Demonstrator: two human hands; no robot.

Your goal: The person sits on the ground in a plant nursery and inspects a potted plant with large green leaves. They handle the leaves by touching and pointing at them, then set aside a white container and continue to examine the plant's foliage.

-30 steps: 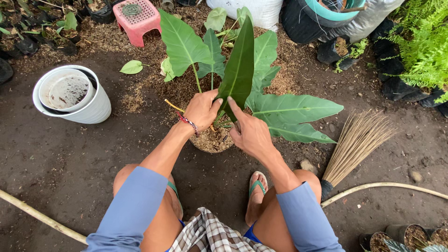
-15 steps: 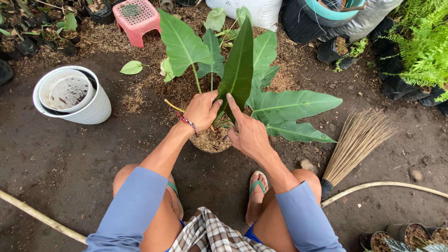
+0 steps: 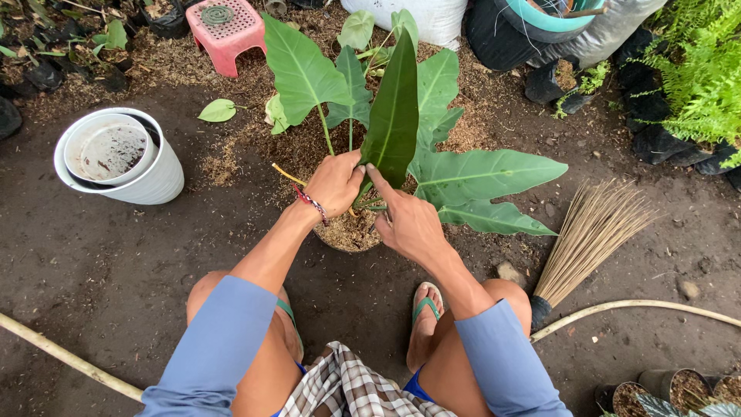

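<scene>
Near edge: person squats, knees apart, sandal point(image 3: 426, 309) flat on the dirt between the legs. Both forearms reach forward and converge over the pot point(image 3: 351, 232), which sits on the dirt floor at centre, just ahead of the feet.

Left hand point(image 3: 336, 184): palm down, fingers curled narrow around the base of the stems, thumb side toward the right hand. Bracelet point(image 3: 312, 205) at the wrist. Looks like a loose grip on the stems, not a clamp; can't tell how tight.

Right hand point(image 3: 409, 220): palm down on the fill at the pot's right rim, index finger extended up along the stems, touching the left hand's fingertips. Holds nothing; presses.

Plant point(image 3: 394, 116) stands roughly upright in the pot, big leaves fanning away and right.

Doing this well, my read: keep stems vertical with the left, press the fill evenly around the base with the right, work round the rim, don't pinch the stems or bury the crown.

Right of the pot: broom point(image 3: 590, 232) lying on the dirt, hose point(image 3: 641, 306) curving past it. Left: white pot point(image 3: 116, 158) with another nested inside. Far edge: pink stool point(image 3: 224, 31), sacks point(image 3: 432, 19), ferns point(image 3: 698, 69) at the far right corner.
</scene>
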